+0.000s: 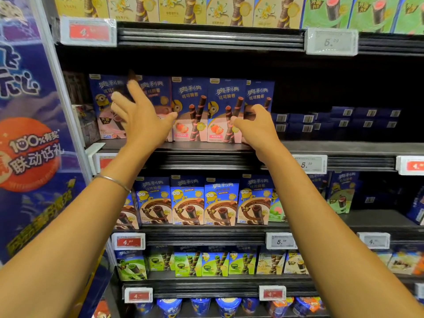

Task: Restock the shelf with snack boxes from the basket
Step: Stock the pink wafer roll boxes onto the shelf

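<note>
A row of blue and pink snack boxes [190,109] stands upright on the second shelf [206,146]. My left hand [140,113] is spread in front of the second box from the left [156,88], fingers straight, and holds nothing. My right hand [257,125] reaches the right end of the row, its fingers curled over the front of the rightmost box [260,92] and its thumb near the neighbouring box [226,104]. Whether it truly grips that box I cannot tell. No basket is in view.
Flat dark blue boxes [332,120] lie stacked at the back right of the same shelf. The shelf below holds blue and brown boxes [204,203], and green ones [202,262] lower down. A blue promotional panel [29,134] borders the shelves on the left.
</note>
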